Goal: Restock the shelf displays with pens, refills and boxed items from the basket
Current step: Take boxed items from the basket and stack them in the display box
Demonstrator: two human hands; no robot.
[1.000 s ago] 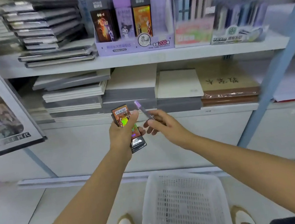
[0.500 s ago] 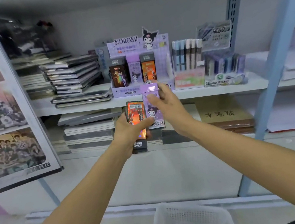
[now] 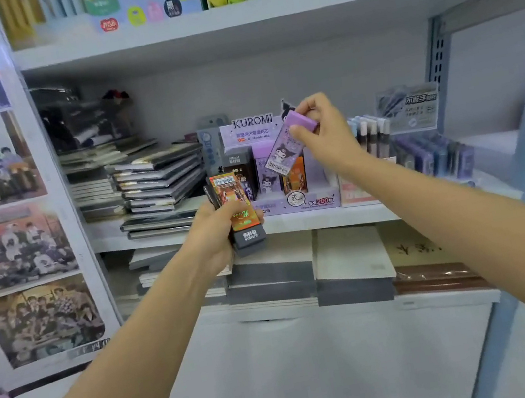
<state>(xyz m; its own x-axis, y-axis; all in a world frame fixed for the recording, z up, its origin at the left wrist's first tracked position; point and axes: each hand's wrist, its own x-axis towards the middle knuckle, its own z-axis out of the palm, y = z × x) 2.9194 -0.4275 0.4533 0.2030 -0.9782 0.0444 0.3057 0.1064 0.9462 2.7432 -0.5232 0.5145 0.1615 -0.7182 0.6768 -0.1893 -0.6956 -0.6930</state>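
Up at the middle shelf (image 3: 310,220), the right hand (image 3: 327,139) pinches a slim purple refill box (image 3: 287,146) by its upper end, thumb and fingers closed on the lavender cap. The box hangs tilted, its lower end with the barcode label pointing down-left, just above and in front of the open slots of the purple KUROMI display box (image 3: 292,200). That display stands on the shelf and already carries upright boxes: a dark one at the left, a purple one in the middle and an orange one at the right.

Lower and to the left, the left hand (image 3: 215,238) is clenched around a small stack of refill boxes (image 3: 237,210), held upright in front of the shelf edge. The front one is orange with a dark grey bottom; how many lie behind it is hard to say, probably two or three.

Left of the display lies a leaning pile of dark notebooks (image 3: 157,181). To its right stands a rack of pens (image 3: 370,135) and purple-blue packs (image 3: 434,152). Flat paper stacks (image 3: 350,253) fill the shelf below.
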